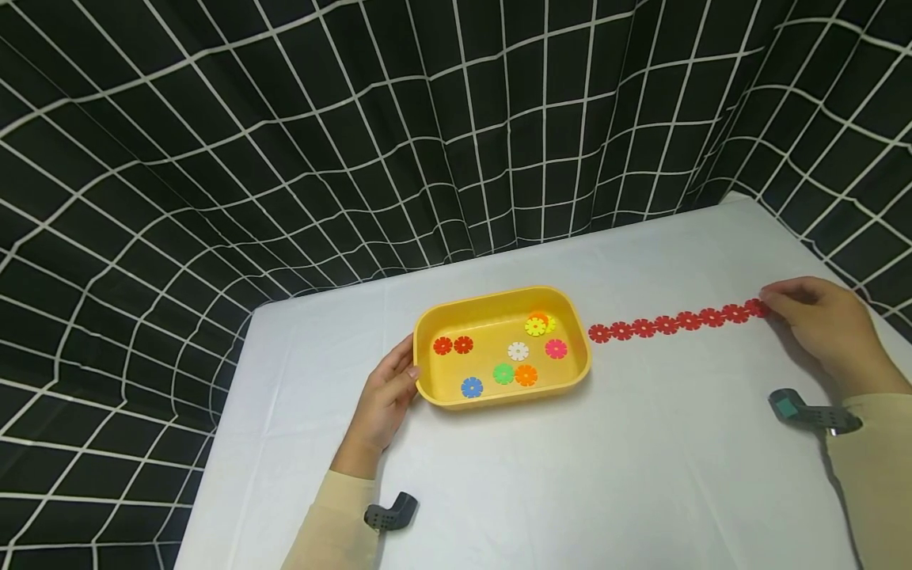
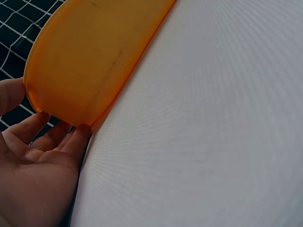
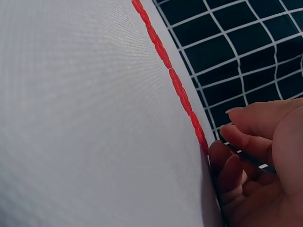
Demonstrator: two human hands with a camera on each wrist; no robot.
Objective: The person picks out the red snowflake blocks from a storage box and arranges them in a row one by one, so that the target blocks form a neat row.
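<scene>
My left hand (image 1: pixel 388 396) holds the left end of a yellow plastic basket (image 1: pixel 492 401), thumb at the rim and fingers along the outer wall. In the left wrist view the fingertips (image 2: pixel 83 132) reach the lower edge of the orange-looking basket (image 2: pixel 94 61). To the right, a straight chain of red interlocking snowflake discs (image 1: pixel 666 324) lies on the table. My right hand (image 1: pixel 819 328) pinches its far right disc, partly covering it. The right wrist view shows the red chain (image 3: pixel 182 94) edge-on, ending at the curled fingers (image 3: pixel 232 172).
Inside the basket lie loose discs: two red ones (image 1: pixel 463 344), a blue disc (image 1: pixel 472 387), a green disc (image 1: pixel 503 374), a white disc (image 1: pixel 518 351), a pink disc (image 1: pixel 556 349), and several orange and yellow ones. A white cloth covers the table (image 1: pixel 570 491); black gridded curtains (image 1: pixel 356 142) surround it.
</scene>
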